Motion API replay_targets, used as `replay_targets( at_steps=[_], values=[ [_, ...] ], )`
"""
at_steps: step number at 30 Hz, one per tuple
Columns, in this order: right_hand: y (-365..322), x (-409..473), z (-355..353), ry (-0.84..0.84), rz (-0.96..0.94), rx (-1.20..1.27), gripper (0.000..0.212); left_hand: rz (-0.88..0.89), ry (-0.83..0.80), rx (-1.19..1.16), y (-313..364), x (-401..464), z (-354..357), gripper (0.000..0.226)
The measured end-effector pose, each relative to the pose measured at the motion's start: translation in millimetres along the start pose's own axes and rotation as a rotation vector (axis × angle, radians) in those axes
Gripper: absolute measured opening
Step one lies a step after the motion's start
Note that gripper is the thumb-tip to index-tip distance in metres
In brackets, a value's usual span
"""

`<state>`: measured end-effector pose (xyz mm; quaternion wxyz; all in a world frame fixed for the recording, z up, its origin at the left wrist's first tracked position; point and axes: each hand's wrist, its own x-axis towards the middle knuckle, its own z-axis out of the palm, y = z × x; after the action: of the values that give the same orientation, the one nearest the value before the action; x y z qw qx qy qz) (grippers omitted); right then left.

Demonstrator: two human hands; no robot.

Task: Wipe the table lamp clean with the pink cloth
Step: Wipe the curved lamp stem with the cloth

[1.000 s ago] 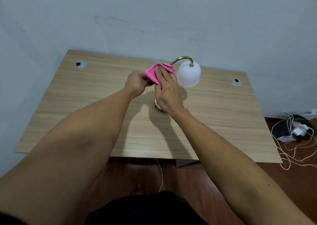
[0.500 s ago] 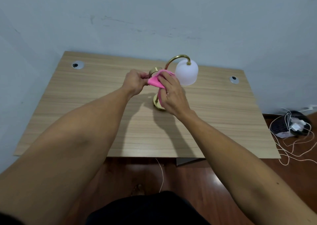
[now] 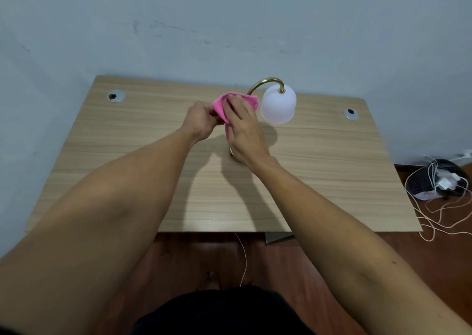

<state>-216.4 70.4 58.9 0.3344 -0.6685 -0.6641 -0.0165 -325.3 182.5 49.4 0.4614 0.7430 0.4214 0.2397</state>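
Note:
A table lamp stands at the back middle of the wooden table. It has a white frosted shade hanging from a curved brass neck. Most of its stem and base are hidden behind my hands. The pink cloth is wrapped around the upper stem, just left of the shade. My right hand lies over the cloth and presses it on the stem. My left hand pinches the cloth's left edge.
The table stands against a pale wall. Two round cable grommets sit near its back corners. On the red floor to the right lie a dark bundle with a white charger and loose cables. A thin cord hangs below the table's front edge.
The cloth has slid back up the stem under my right hand, covering the brass top that showed half a second ago. My left hand has stayed at the cloth's left edge.

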Motion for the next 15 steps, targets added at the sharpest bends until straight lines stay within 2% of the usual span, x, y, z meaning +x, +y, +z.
replay_targets(
  at_steps=[2,3,5,8,10,13,15],
  values=[
    [9.1,-1.8,-1.2,0.002,-0.060,-0.042,0.047,0.022,0.012,0.039,-2.2,0.3,-0.7,0.010],
    [9.9,-4.4,-2.9,0.021,-0.031,-0.007,0.047,0.018,0.000,0.016,-2.7,0.4,-0.4,0.008],
    [9.1,-13.1,-5.8,0.049,0.122,0.101,0.050,-0.017,-0.010,-0.048,-2.1,0.9,1.2,0.017],
    [19.6,-38.2,-9.2,-0.046,0.266,0.161,0.051,-0.017,-0.015,-0.035,-0.3,1.8,1.8,0.021],
    [32.3,-55.0,-8.7,-0.065,0.455,0.204,0.045,-0.016,-0.021,-0.024,-0.8,3.6,0.6,0.018],
    [53.6,-65.1,-6.6,0.041,0.833,0.376,0.043,-0.026,-0.010,-0.029,-0.4,3.7,2.0,0.015],
    [65.2,-64.5,-10.4,0.129,0.963,0.422,0.041,-0.047,0.020,-0.054,1.2,1.7,4.3,0.016]
  ],
)
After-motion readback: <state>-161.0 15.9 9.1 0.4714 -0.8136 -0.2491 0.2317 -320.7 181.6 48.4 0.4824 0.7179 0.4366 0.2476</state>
